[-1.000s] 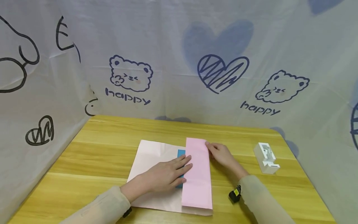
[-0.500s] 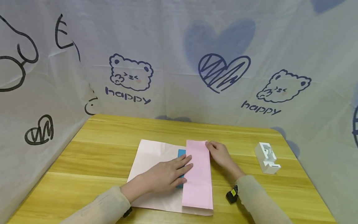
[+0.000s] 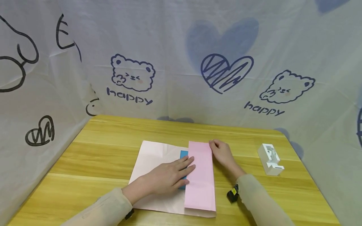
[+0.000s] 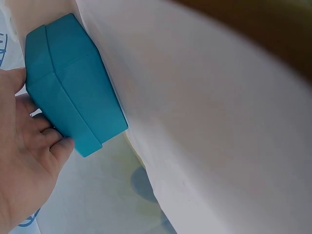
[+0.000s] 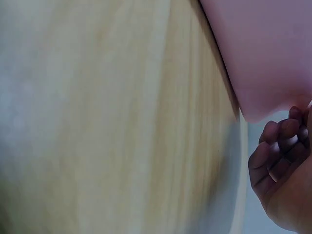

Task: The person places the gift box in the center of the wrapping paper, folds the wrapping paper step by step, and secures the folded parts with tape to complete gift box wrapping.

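Note:
A sheet of pink paper (image 3: 200, 179), paler on its inner face, lies on the table with its right side folded over a blue box. The box (image 4: 73, 80) shows as teal in the left wrist view; in the head view only a strip of it appears beside the flap. My left hand (image 3: 167, 176) rests across the box, fingers extended, fingertips pressing the flap's left edge. At the flap's far right corner my right hand (image 3: 222, 153) pinches the paper between thumb and fingers. Its other fingers are curled in the right wrist view.
To the right stands a white block (image 3: 270, 160) with a hollowed top, resembling a tape dispenser. The wooden table (image 3: 99, 150) meets a printed cloth backdrop (image 3: 175, 94) at the back and sides. A black wrist device (image 3: 233, 194) hangs below the right sleeve.
The flap's far edge has dropped slightly. My right hand has shifted a little at the far right corner, its wrist moving slightly left. The left hand stays in place.

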Motion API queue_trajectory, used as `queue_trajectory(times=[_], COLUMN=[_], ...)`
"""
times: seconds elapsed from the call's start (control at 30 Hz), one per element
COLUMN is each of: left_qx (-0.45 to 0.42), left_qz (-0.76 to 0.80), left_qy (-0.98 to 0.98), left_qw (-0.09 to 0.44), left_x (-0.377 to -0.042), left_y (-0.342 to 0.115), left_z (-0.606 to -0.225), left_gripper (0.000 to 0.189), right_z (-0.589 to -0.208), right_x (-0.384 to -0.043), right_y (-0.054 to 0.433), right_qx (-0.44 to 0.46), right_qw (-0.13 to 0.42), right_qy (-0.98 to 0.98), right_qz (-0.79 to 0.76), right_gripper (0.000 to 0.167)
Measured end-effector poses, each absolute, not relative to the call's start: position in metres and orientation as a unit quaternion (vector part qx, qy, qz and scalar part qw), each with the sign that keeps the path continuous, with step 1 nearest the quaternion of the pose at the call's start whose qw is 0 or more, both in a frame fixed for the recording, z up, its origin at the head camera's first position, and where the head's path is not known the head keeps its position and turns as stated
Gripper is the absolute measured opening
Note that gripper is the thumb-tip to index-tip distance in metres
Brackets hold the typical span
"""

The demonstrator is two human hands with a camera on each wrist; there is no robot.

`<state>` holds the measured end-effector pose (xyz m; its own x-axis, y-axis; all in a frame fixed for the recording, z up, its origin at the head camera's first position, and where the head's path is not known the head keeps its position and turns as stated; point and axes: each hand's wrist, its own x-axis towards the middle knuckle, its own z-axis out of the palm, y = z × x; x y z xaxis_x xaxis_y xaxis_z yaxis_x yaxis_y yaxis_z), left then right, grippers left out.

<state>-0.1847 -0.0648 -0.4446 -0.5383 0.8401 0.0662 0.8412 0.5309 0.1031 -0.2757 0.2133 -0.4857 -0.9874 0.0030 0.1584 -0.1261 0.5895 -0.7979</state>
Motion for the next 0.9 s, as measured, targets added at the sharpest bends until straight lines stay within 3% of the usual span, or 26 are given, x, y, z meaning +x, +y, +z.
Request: queue_trajectory(times=[0.23, 0.47, 0.77, 0.9], left_qx=[-0.476, -0.472, -0.474, -0.473], left_qz=[-0.061, -0.066, -0.069, -0.069], left_qy=[-0.877, -0.879, -0.878, -0.878], left_qw=[0.000, -0.007, -0.009, -0.010], left_x=[-0.185, -0.185, -0.183, -0.183], left_y=[-0.064, -0.063, -0.064, -0.064], left_z=[-0.444, -0.445, -0.442, -0.442], left_gripper=[0.061, 0.060, 0.061, 0.061], right_z=[-0.480, -0.469, -0.455, -0.455], right_x=[-0.266, -0.228, -0.170, -0.161], right_y=[0.215, 0.226, 0.232, 0.230], right_qx=[0.011, 0.160, 0.297, 0.344], right_qw=[0.101, 0.168, 0.109, 0.101], right_qy=[-0.881, -0.874, -0.916, -0.914], right_qz=[0.463, 0.426, 0.244, 0.188], right_gripper=[0.030, 0.016, 0.046, 0.048])
